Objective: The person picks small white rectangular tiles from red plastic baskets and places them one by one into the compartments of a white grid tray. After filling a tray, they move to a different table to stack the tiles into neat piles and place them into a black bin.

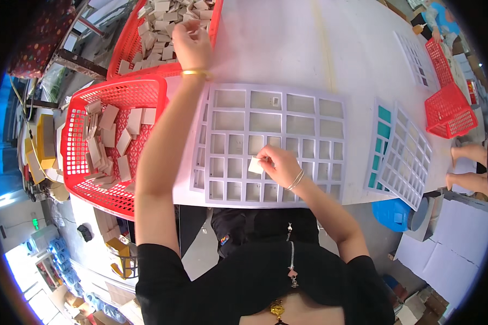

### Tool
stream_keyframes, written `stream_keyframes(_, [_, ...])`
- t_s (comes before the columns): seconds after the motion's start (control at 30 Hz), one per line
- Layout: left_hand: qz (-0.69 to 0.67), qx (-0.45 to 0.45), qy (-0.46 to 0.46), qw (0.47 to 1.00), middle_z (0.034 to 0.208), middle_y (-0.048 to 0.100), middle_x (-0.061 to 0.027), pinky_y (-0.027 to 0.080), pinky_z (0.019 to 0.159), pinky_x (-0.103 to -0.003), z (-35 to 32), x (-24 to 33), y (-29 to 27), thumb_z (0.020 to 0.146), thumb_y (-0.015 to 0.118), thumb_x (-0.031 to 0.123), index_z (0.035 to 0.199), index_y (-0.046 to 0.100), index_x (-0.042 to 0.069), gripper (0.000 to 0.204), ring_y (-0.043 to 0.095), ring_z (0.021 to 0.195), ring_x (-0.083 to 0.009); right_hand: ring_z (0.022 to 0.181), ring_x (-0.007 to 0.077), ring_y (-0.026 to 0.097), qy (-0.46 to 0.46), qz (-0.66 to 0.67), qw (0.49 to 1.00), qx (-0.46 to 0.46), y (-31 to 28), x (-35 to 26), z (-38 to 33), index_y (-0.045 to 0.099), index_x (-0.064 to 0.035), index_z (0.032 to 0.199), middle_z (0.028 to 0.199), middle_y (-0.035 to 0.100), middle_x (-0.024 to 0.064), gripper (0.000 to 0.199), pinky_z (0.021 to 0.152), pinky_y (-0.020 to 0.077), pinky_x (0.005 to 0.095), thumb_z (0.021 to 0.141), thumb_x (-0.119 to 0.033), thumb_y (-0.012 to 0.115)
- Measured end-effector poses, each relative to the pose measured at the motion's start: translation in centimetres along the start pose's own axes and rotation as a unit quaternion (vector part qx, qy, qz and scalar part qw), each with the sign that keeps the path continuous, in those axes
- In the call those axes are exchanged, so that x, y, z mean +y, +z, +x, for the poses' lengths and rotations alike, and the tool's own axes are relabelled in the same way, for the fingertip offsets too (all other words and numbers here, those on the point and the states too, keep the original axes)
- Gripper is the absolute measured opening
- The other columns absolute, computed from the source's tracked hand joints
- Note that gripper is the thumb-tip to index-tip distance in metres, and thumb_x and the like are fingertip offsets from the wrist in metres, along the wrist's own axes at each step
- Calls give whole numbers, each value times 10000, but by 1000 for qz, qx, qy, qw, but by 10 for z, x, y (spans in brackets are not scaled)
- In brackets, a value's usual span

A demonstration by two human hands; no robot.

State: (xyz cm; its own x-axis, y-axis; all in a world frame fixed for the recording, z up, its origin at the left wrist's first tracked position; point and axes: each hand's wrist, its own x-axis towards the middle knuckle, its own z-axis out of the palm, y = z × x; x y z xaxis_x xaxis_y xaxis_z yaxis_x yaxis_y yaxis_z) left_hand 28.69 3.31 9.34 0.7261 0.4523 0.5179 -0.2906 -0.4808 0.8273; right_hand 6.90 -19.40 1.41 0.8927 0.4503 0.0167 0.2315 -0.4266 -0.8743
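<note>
My right hand (pixel 280 166) pinches a small cream-coloured square tile (pixel 256 166) between thumb and fingertips. It hovers over the light purple divided tray (pixel 247 127), which has rows of rectangular compartments. Stretched to the far left, my left hand (pixel 193 47) reaches over a heap of pale tiles (pixel 160 24) in the far red basket (pixel 215 32). Its fingers curl downward, and whatever lies between them is hidden. Another tray (pixel 198 162) shows beneath the left edge of the first one.
A nearer red basket (pixel 160 89) on the left holds loose pale tiles (pixel 110 116). On the right lie a grid tray (pixel 412 154) and a tray with teal compartments (pixel 384 114). Beyond are red baskets (pixel 450 111), with another person's arms (pixel 466 154) at the right edge.
</note>
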Motion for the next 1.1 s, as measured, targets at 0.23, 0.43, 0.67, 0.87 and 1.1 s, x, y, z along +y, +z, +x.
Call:
stream_keyframes(0.23, [295, -149, -37, 943, 946, 646, -165, 476, 815, -400, 91, -109, -18, 754, 550, 83, 916, 632, 54, 184, 603, 940, -324, 749, 275, 597, -28, -100, 994, -26, 12, 4, -5, 533, -70, 837, 824, 591, 92, 58, 599, 472, 392, 796, -90, 568])
stream_keyframes(0.43, [508, -388, -15, 769, 1084, 611, -188, 458, 870, -377, 117, -166, -8, 720, 533, -27, 1216, 530, 128, 520, 583, 1027, -326, 800, 197, 524, -102, -305, 946, -33, 17, -5, -16, 584, -127, 707, 879, 516, 32, 73, 674, 419, 343, 670, -157, 639])
stream_keyframes(0.67, [605, -500, 89, 613, 1087, 624, -151, 477, 891, -398, 110, -179, 6, 659, 747, 145, 1111, 582, 135, 482, 588, 1028, -327, 845, 185, 507, -54, -280, 957, -50, 13, -14, -20, 606, -121, 759, 893, 513, 26, 72, 713, 371, 338, 729, -185, 595])
stream_keyframes(0.87, [561, -355, 64, 745, 918, 658, -169, 516, 710, -436, 110, -111, 0, 883, 506, 194, 1036, 607, 77, 217, 649, 819, -323, 875, 225, 524, -44, -170, 983, -61, -11, -19, -5, 600, -95, 934, 936, 538, 60, 198, 729, 395, 374, 754, -168, 643])
stream_keyframes(1.1, [211, -474, 336, 786, 729, 590, -111, 462, 609, -417, -44, 44, -21, 813, 612, 217, 984, 547, 81, 228, 587, 683, -288, 812, 135, 568, -12, 236, 936, 262, -61, -38, 16, 479, -37, 1159, 1084, 552, 98, 420, 578, 440, 243, 798, -117, 677])
